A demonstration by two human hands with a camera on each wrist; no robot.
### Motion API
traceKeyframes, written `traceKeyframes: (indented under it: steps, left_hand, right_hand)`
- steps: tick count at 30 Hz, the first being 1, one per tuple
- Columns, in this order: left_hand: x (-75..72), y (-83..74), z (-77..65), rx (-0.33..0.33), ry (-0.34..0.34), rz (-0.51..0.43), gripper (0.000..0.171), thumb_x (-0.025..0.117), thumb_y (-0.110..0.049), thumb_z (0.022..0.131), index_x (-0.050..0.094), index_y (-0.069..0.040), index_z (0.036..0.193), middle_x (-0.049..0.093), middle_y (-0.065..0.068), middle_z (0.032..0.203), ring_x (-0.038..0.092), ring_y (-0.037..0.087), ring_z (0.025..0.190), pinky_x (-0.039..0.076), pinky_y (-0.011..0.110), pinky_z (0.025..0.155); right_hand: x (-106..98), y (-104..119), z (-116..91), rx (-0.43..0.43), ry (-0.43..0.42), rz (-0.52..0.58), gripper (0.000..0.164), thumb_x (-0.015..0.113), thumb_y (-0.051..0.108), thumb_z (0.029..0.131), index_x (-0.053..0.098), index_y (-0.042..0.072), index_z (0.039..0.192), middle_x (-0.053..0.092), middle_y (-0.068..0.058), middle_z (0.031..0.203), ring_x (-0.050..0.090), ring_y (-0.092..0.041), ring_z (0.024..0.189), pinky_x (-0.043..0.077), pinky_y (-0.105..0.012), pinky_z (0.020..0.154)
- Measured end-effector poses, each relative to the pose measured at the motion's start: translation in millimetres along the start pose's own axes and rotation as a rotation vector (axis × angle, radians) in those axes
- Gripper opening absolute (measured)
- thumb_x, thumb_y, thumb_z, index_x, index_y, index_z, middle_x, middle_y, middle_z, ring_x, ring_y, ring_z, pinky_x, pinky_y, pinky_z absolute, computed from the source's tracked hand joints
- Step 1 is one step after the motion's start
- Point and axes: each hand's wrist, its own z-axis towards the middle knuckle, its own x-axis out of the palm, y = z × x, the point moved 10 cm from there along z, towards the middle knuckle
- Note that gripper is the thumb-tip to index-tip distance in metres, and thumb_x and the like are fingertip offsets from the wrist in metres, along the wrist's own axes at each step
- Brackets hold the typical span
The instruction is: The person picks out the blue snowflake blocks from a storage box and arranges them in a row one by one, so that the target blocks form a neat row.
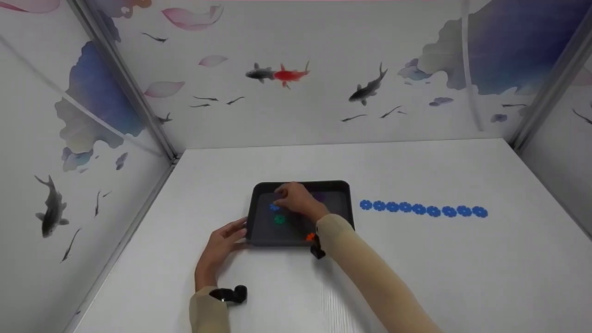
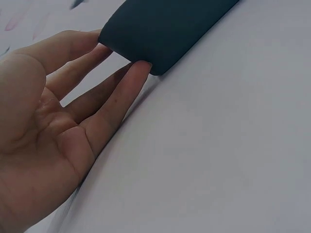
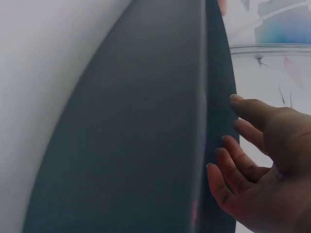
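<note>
A black tray lies on the white table. My left hand touches its near left corner with fairly straight fingers, and the left wrist view shows fingertips against the tray wall. Over the tray's inside is my right hand, fingers loosely bent, thumb and index finger apart. Nothing shows between them in the right wrist view. Just under that thumb lies a blue flower-shaped piece. The tray also holds a green flower-shaped piece, an orange one partly hidden by the right wrist, and a dim purple one.
Right of the tray, several blue flower-shaped pieces form a row on the white table. Panels printed with fish and petals enclose the table at the back and both sides.
</note>
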Motion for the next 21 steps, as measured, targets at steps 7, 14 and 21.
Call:
traceKeyframes:
  steps: [7, 14, 21]
  left_hand:
    - [5.5, -3.3, 7.0, 0.011, 0.02, 0.001, 0.045, 0.065, -0.014, 0.098, 0.057, -0.008, 0.142, 0.055, 0.018, 0.146, 0.062, 0.028, 0.123, 0.06, 0.038, 0.093]
    - [2.6, 1.7, 2.5, -0.009, -0.002, 0.011, 0.044, 0.065, -0.014, 0.098, 0.058, -0.01, 0.141, 0.055, 0.015, 0.146, 0.061, 0.026, 0.124, 0.06, 0.038, 0.093]
    - [1.7, -0.6, 1.9, 0.001, 0.011, 0.02, 0.046, 0.064, -0.015, 0.098, 0.056, -0.007, 0.143, 0.054, 0.019, 0.146, 0.062, 0.027, 0.121, 0.06, 0.038, 0.093]
  right_hand:
    - [3.4, -13.2, 2.5, 0.027, -0.019, 0.033, 0.034, 0.074, 0.015, 0.091, 0.07, 0.005, 0.123, 0.072, -0.014, 0.121, 0.067, -0.026, 0.111, 0.057, -0.04, 0.096]
    - [15.0, -12.9, 3.8, 0.035, 0.029, 0.047, 0.037, 0.072, 0.012, 0.091, 0.068, 0.003, 0.127, 0.07, -0.015, 0.125, 0.065, -0.026, 0.113, 0.055, -0.042, 0.102]
    - [18.9, -9.0, 6.8, 0.026, 0.037, -0.007, 0.036, 0.071, 0.012, 0.093, 0.068, 0.003, 0.127, 0.069, -0.015, 0.128, 0.064, -0.026, 0.116, 0.053, -0.042, 0.106]
